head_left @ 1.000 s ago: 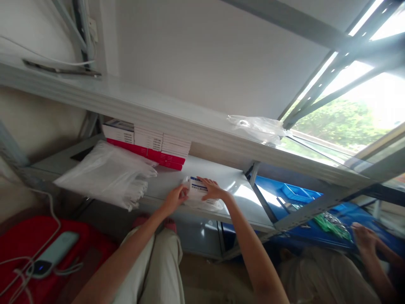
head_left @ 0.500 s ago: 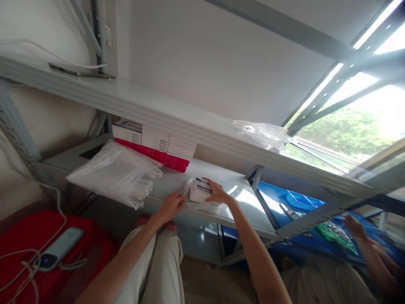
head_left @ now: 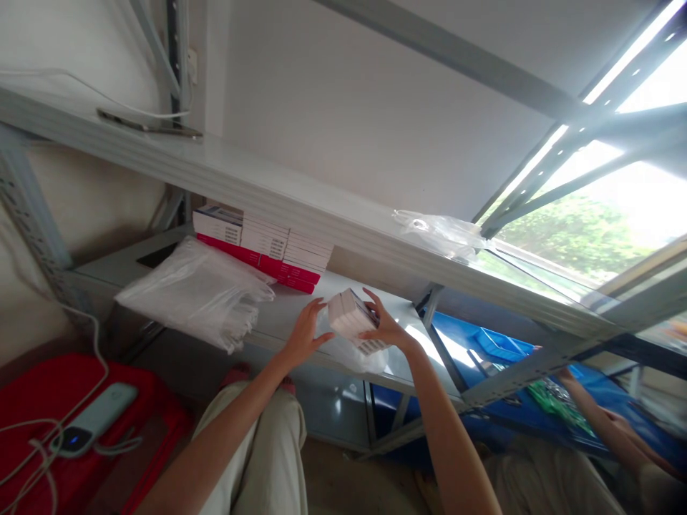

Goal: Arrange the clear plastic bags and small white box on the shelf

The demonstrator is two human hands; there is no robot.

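Observation:
A stack of small white boxes (head_left: pixel 348 315) is tilted above the lower shelf, with my right hand (head_left: pixel 387 325) gripping its right side. My left hand (head_left: pixel 305 332) is just left of the stack, fingers spread and thumb apart, holding nothing that I can see. Beneath the boxes a clear plastic bag (head_left: pixel 357 357) lies at the shelf's front edge, partly hidden by them. Farther left on the same shelf rests a pile of clear plastic bags (head_left: pixel 187 293). Behind that pile stands a row of white and red boxes (head_left: pixel 262 247).
The upper shelf (head_left: pixel 300 179) crosses above my hands, carrying a phone (head_left: pixel 150 127) and a crumpled clear bag (head_left: pixel 443 232). A power bank (head_left: pixel 96 418) with white cables sits on a red stool (head_left: pixel 32 386). At right, a co-worker's arm (head_left: pixel 590 408) reaches over a blue surface.
The white boxes have been lifted and tilted by my right hand, showing their stacked sides. My left hand has let go of the plastic bag, moved up and right, and opened.

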